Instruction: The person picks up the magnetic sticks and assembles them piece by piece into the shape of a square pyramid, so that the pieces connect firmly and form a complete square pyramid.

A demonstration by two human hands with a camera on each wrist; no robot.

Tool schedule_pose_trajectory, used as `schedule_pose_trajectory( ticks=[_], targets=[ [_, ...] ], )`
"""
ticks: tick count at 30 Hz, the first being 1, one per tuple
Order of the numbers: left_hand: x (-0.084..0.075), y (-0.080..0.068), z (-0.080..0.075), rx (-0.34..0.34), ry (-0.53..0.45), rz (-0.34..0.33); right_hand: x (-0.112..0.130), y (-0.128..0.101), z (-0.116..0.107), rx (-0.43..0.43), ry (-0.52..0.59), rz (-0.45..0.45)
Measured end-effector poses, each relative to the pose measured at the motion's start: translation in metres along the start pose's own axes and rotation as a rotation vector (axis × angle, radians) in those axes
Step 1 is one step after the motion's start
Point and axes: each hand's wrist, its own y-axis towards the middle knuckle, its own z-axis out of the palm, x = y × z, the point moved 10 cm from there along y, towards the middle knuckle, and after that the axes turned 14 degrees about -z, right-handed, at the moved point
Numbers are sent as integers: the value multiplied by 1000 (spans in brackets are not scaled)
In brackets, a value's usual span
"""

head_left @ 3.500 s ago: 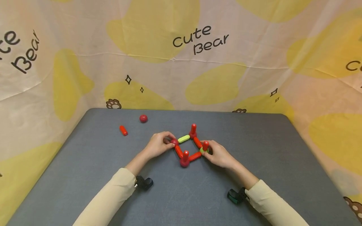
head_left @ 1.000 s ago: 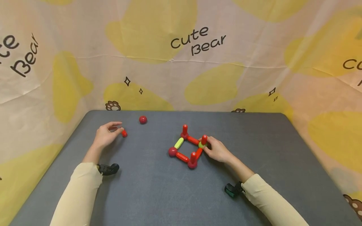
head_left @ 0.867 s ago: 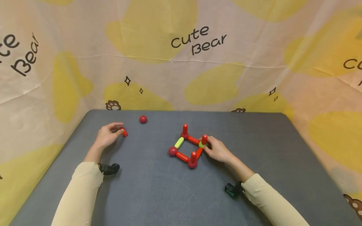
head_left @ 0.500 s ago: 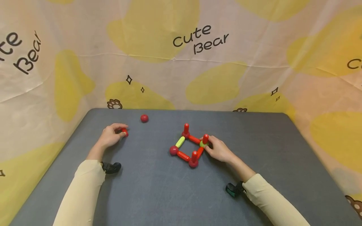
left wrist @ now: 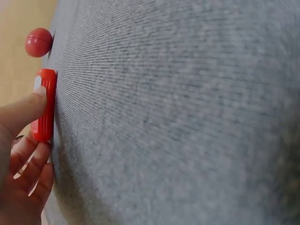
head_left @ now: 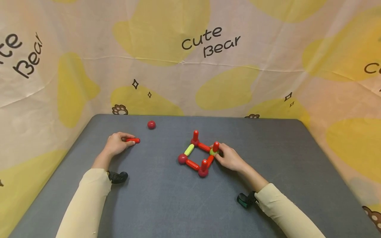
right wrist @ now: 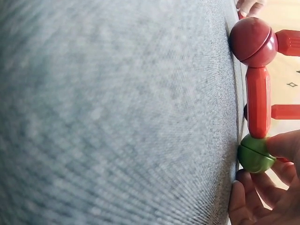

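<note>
At the left of the table in the head view, my left hand point(head_left: 116, 144) pinches a loose red rod point(head_left: 136, 140) between thumb and fingers. The rod lies sideways, close over the table, in the left wrist view. My right hand point(head_left: 230, 158) holds the green ball point(right wrist: 255, 153) at the right corner of a four-sided frame of balls and rods. Red balls form the other corners, among them the left red ball point(head_left: 183, 158). A yellow-green rod point(head_left: 189, 150) makes one side; the other sides are red rods. Upright red rods, such as the near upright rod point(head_left: 204, 164), stand on three corners.
A loose red ball point(head_left: 151, 124) lies near the back edge of the grey table point(head_left: 166, 205), beyond my left hand. A patterned cloth point(head_left: 166, 43) hangs behind and along both sides. Each wrist wears a dark camera.
My left hand has left the frame's red ball, gone left and taken hold of the loose rod, which now points right. The frame has turned; my right hand keeps holding the green ball.
</note>
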Motion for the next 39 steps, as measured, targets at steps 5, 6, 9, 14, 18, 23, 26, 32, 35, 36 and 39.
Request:
schedule_pose_trajectory(
  ticks=[5,6,9,14,18,23,26,32,35,36,39],
  targets=[
    [-4,-1,1,-12,30,-6,-2,0,1,9,12,20],
    [-5,-1,1,-17,38,-5,-2,0,1,11,16,25],
    [-5,0,1,-30,56,4,-2,0,2,17,15,24],
    [-6,0,1,-53,61,22,-1,1,1,14,15,20],
    [-6,-1,1,-70,41,11,0,1,0,11,12,14],
    [-11,-4,1,-66,12,6,0,1,1,15,11,12],
    [-18,-7,3,-46,-10,17,0,1,1,18,13,10],
    [-37,-17,6,-30,-36,52,0,1,1,22,20,14],
    [-49,-23,9,-24,-55,81,0,1,1,21,18,13],
    [-54,-25,10,-22,-67,96,0,1,1,20,17,12],
    [-66,-31,13,-21,-95,142,0,1,2,21,13,10]
  ],
)
